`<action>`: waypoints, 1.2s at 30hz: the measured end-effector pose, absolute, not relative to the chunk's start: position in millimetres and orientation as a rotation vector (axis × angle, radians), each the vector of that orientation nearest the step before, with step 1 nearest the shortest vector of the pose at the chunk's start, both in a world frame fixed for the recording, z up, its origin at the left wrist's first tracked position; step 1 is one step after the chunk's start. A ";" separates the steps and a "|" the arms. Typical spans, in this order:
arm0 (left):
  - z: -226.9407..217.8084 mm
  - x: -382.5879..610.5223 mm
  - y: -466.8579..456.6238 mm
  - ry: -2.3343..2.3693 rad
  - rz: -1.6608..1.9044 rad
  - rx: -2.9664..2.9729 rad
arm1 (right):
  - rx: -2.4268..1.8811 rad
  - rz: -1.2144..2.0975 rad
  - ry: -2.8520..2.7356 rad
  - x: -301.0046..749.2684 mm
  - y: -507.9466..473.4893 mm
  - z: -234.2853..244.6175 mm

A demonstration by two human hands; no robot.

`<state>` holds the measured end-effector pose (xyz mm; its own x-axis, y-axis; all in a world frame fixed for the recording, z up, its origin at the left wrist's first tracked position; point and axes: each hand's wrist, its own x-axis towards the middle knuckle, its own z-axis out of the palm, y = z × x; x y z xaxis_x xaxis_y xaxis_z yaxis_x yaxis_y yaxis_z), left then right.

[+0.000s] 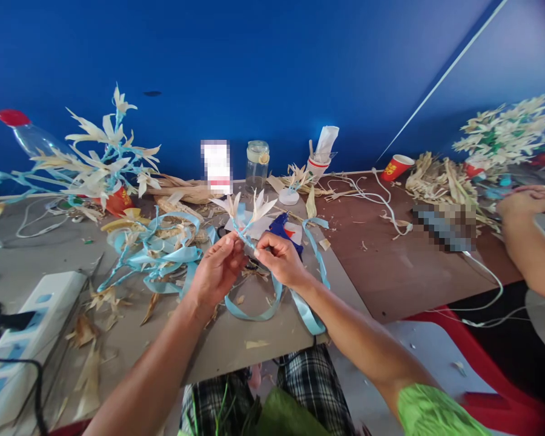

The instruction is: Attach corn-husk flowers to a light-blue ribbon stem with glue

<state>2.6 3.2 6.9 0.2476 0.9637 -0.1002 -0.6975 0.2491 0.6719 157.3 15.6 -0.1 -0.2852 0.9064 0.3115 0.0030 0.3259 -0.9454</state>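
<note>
Above the front of the table, my left hand (pixel 221 266) and my right hand (pixel 281 257) pinch a flower stem (pixel 244 235) wrapped in light blue ribbon. The left fingers are closed on it below the blooms, the right ones lower down. Two pale flowers (pixel 261 208), seemingly of dried husk, top the stem. From near my right hand a loop of light blue ribbon (pixel 258 316) hangs down onto the table (pixel 249 345). Behind that hand lies a blue tool (pixel 279 225), apparently a glue gun, partly hidden.
Left are blue-wrapped stems (pixel 163 257), a tall flower branch (pixel 113 148) and a power strip (pixel 49 303). A phone (pixel 217 165) and glass jar (pixel 257 166) stand by the wall. Right lie a red cup (pixel 397 168), husks (pixel 436 181) and another person's hands (pixel 524 203).
</note>
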 end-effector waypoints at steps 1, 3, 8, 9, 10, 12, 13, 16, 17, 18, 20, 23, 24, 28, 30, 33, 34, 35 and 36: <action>7.0 3.6 2.9 0.587 1.221 0.590 | -0.857 1.122 -1.597 156.4 15.0 0.4; 6.6 5.2 2.5 0.650 1.246 0.619 | -0.876 1.094 -1.628 154.5 13.5 2.2; 3.8 7.2 3.4 0.749 1.335 0.593 | -0.901 0.985 -1.713 150.8 10.8 4.0; 3.4 8.0 3.3 0.752 1.345 0.592 | -0.905 0.957 -1.724 150.5 10.8 3.5; 3.0 9.0 3.1 0.753 1.355 0.594 | -0.905 0.927 -1.737 150.3 10.9 2.8; 2.3 11.6 2.4 0.750 1.378 0.600 | -0.894 0.857 -1.776 150.0 11.3 1.3; 1.8 13.0 2.0 0.751 1.393 0.602 | -0.886 0.818 -1.800 149.8 11.3 0.8; -1.5 16.1 1.5 0.774 1.431 0.634 | -0.870 0.700 -1.866 148.7 10.6 -0.2; -3.3 16.7 1.7 0.788 1.436 0.655 | -0.873 0.670 -1.881 148.2 10.1 -0.4; -5.2 17.0 2.1 0.803 1.438 0.681 | -0.879 0.645 -1.893 147.7 9.4 -0.7; -8.6 17.3 2.7 0.829 1.435 0.730 | -0.899 0.610 -1.902 146.8 8.3 -1.6; -9.3 18.0 1.6 0.844 1.413 0.779 | -0.933 0.564 -1.880 146.5 7.8 -3.4; -7.9 18.3 0.4 0.839 1.400 0.783 | -0.945 0.550 -1.866 146.9 8.2 -3.9; 0.7 17.1 -4.4 0.795 1.364 0.748 | -0.965 0.494 -1.803 151.6 12.6 -4.1; 3.2 14.1 -4.3 0.790 1.354 0.707 | -0.976 0.468 -1.765 154.8 15.2 -3.6; 3.7 9.5 -0.8 0.776 1.332 0.674 | -0.971 0.479 -1.752 157.8 17.8 -3.6; 3.7 8.6 0.4 0.770 1.330 0.663 | -0.967 0.494 -1.757 158.0 18.1 -3.9; 3.9 8.3 1.4 0.764 1.328 0.653 | -0.965 0.513 -1.763 157.9 18.2 -4.3; 4.3 8.3 2.0 0.755 1.321 0.644 | -0.964 0.532 -1.767 157.4 18.0 -4.6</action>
<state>8.3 2.0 4.3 0.0829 0.9895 -0.1185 -0.6039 0.1445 0.7839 157.4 18.0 -4.6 -0.1698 0.8081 0.5641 0.3623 0.5835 -0.7268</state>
